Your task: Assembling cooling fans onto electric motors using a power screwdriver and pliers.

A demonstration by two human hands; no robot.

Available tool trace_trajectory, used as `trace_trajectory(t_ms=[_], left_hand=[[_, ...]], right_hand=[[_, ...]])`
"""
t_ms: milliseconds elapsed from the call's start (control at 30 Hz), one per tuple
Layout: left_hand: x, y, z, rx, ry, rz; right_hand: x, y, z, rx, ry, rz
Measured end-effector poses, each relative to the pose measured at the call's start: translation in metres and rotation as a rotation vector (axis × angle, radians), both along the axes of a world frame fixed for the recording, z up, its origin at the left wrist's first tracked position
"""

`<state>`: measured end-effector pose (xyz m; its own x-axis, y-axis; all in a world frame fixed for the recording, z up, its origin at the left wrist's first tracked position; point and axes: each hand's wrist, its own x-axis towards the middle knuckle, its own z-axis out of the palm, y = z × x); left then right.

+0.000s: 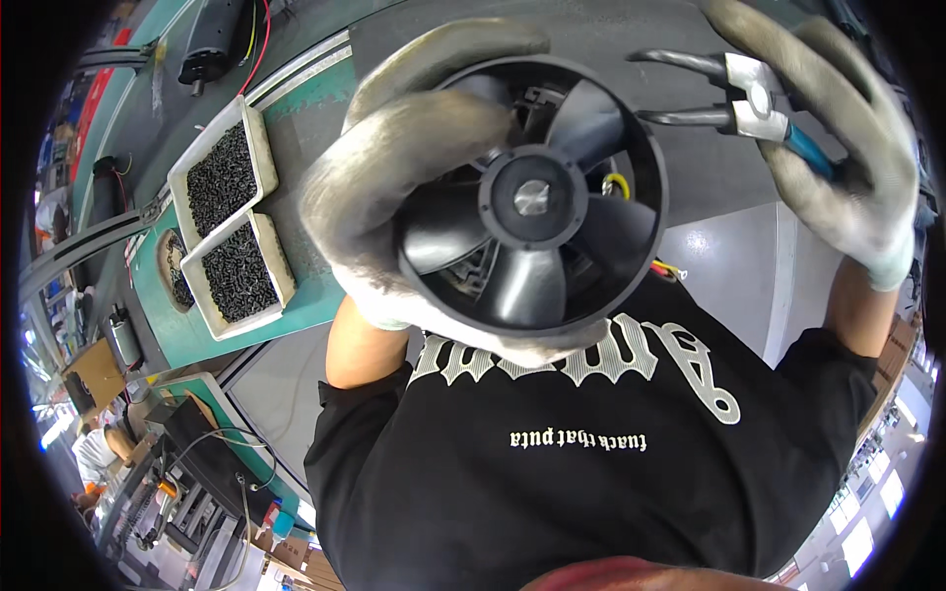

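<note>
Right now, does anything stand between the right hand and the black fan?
Only the pliers held in that right hand: their dark tips point toward the black fan; whether they touch it, I cannot tell. Nothing else visible stands between. The left hand holds the fan's opposite side.

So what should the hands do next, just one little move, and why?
Maybe bring the pliers slowly toward the middle of the fan. The left hand is wrapped around the fan, its hub is uncovered, and the right hand has the pliers beside it, tips apart and pointing that way.
</note>
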<state>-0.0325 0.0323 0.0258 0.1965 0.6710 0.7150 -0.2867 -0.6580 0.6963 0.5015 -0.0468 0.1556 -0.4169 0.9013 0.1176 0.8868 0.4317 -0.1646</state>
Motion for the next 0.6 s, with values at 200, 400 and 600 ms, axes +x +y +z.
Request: trace_trajectory(t_ms=[200, 400, 600], left_hand=[[-0.003, -0.002, 0.001, -0.008, 0.006, -0.116], [-0.005, -0.010, -0.015, 0.004, 0.150, -0.208], [0.073, -0.077, -0.008, -0.322, 0.660, 0.166]], right_hand=[[-0.238, 0.050, -0.080, 0.009, 0.036, -0.285], [-0.268, -0.051, -0.160, -0.343, 0.366, -0.373], [-0.332, -0.099, -0.214, -1.103, 1.239, -0.808]])
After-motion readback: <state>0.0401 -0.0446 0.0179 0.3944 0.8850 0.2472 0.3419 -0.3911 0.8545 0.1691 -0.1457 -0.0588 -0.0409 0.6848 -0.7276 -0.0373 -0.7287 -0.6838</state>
